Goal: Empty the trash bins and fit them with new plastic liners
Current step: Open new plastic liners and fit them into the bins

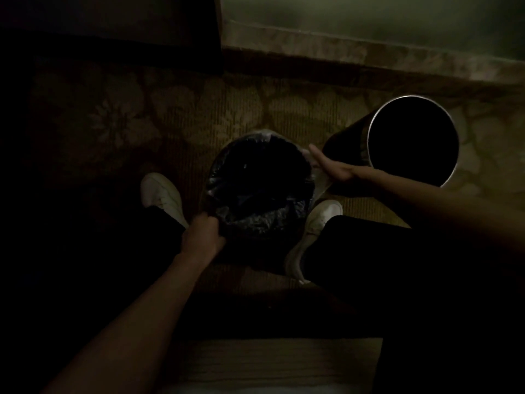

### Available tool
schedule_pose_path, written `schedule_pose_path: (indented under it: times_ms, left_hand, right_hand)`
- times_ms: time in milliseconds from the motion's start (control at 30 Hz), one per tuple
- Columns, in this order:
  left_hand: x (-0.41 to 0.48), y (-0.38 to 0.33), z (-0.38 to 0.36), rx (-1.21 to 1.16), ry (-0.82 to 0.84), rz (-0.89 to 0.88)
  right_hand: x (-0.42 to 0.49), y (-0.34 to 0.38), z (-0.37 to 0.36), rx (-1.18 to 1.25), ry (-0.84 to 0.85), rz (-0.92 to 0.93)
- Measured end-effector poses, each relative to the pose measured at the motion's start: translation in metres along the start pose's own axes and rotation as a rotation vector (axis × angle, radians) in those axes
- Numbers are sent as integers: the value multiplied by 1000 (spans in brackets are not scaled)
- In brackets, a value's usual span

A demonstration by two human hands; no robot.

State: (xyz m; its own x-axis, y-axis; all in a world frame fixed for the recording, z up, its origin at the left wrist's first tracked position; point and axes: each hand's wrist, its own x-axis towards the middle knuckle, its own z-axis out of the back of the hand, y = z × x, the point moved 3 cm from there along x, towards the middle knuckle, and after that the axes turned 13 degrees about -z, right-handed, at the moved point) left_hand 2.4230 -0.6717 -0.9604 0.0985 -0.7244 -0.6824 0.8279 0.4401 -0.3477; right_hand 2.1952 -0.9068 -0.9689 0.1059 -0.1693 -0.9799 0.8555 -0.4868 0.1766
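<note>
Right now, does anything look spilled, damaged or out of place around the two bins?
Nothing looks spilled or damaged, though the frame is very dark. The black liner is bunched unevenly on its near side and not yet smoothed out. The metal-rimmed bin beside it shows no liner.

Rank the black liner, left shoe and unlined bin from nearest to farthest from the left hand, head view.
1. Black liner, gripped by the left hand.
2. Left shoe, just left of it.
3. Unlined bin, far right.
</note>
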Motion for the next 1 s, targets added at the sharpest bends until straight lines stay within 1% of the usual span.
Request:
schedule_pose_path:
  times_ms: [33,100,167,200,233,267,300,333,367,400,433,467,500,533,600,667,733,800,833,933,1000]
  left_hand:
    - [4,6,5,-119,-90,52]
    - [14,18,17,-407,-272,186]
    - [24,25,35,-698,-420,308]
    - [29,25,43,-810,-466,344]
    - [33,22,51,-895,-472,351]
    - [38,15,58,-938,-433,332]
    - [40,6,63,-945,-372,301]
    - [42,-3,67,-944,-321,270]
    - [42,-10,68,-946,-289,240]
    - [44,-14,70,-937,-278,204]
    - [47,-17,71,-908,-274,168]
    - [49,-17,73,-875,-264,135]
    - [52,-16,73,-855,-248,109]
    - [56,-14,72,-846,-229,96]
    - [65,-6,71,-817,-190,85]
    - [72,4,70,-786,-162,70]
    - [80,9,69,-786,-149,68]
    - [83,13,71,-772,-129,58]
    - [84,14,73,-757,-107,51]
    - [80,13,80,-721,-64,81]
    - [70,5,85,-647,-121,118]
  right_hand:
    - [1,9,2,16,-53,20]
    - [2,28,9,23,-217,67]
    - [-2,43,16,-72,-470,147]
    - [-9,49,17,-190,-638,231]
    - [-19,52,15,-319,-807,359]
    - [-31,55,7,-423,-904,501]
    - [-40,58,-7,-528,-924,644]
    - [-46,61,-24,-642,-889,775]
    - [-43,63,-43,-761,-813,856]
    - [-34,64,-63,-874,-707,841]
    - [-20,64,-83,-976,-600,740]
    - [-4,61,-100,-1072,-496,575]
    - [14,56,-112,-1137,-402,405]
    - [29,51,-121,-1164,-340,283]
    - [53,45,-128,-1134,-282,192]
    - [68,41,-130,-1008,-208,125]
    - [77,32,-125,-930,-181,45]
    - [83,27,-121,-973,-270,62]
    - [84,26,-119,-984,-279,68]
    - [77,30,-118,-920,-237,105]
    - [62,37,-114,-801,-181,68]
